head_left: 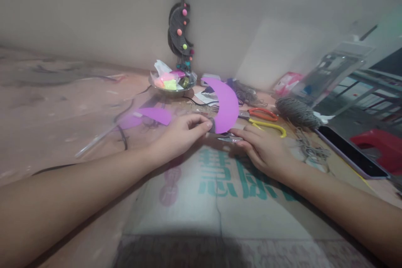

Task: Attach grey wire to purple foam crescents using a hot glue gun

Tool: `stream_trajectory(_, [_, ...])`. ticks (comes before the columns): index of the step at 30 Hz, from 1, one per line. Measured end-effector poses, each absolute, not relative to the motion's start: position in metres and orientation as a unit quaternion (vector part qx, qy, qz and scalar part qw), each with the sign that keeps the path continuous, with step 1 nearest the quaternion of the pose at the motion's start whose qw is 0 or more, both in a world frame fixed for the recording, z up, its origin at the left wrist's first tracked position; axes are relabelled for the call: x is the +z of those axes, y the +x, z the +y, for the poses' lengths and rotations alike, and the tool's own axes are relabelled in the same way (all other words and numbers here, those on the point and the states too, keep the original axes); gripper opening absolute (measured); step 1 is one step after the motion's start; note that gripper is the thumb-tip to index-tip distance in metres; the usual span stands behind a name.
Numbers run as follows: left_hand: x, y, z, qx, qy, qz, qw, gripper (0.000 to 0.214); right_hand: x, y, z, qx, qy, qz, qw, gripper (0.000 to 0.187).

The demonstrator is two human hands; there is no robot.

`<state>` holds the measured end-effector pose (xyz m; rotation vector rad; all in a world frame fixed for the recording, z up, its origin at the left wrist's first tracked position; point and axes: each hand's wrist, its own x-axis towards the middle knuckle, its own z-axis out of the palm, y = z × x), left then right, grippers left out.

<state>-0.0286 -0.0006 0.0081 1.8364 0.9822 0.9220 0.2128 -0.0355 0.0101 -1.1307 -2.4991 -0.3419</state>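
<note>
With forearms point(94, 186) over printed cardboard point(150, 217), clamped left grip point(177, 136) on grey-wrapped end point(212, 125) of purple crescent point(229, 104), seemingly for steadiness, and held right grip point(270, 150) alongside, closure impossible to tell.

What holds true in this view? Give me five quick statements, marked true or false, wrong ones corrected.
1. The left hand is near the lower end of the purple crescent. True.
2. The phone lies at the picture's left. False: it lies at the right.
3. The gray yarn ball appears left of the phone. True.
4. The bowl appears right of the yarn ball. False: it appears left.
5. A dark ball-trimmed crescent hangs against the wall. True.
</note>
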Motion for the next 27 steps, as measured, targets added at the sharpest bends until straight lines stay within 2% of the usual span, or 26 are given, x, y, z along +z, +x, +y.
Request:
stream_trajectory(12, [0.008,-0.027,-0.002,0.354,0.739,0.387,0.423,0.031,0.009,0.209,-0.034,-0.116,-0.370,-0.903,0.184,0.036])
stream_trajectory(15, [0.007,-0.028,-0.001,0.353,0.742,0.390,0.417,0.031,0.010,0.209,-0.036,-0.124,-0.336,-0.913,0.193,0.038])
stream_trajectory(20, [0.005,-0.029,0.001,0.360,0.736,0.398,0.413,0.030,0.015,0.209,-0.043,-0.088,-0.247,-0.952,0.159,0.037])
stream_trajectory(27, [0.006,-0.029,0.001,0.360,0.738,0.394,0.414,0.031,0.015,0.217,-0.041,-0.125,-0.320,-0.912,0.225,0.035])
